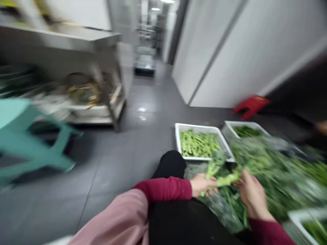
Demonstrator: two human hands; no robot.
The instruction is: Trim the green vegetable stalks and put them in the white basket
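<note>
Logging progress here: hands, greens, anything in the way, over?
Left hand holding green stalk. Right hand at its other end. Basket just beyond, seemingly not blocking.

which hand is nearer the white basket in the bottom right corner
Right. The right hand is just left of the basket; the left hand is farther off, left of the right hand.

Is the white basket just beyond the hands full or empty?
Filled, though not to the brim: cut green stalks cover the bottom of the white basket.

Both hands (228, 189) hold a green stalk (228, 179)
</note>
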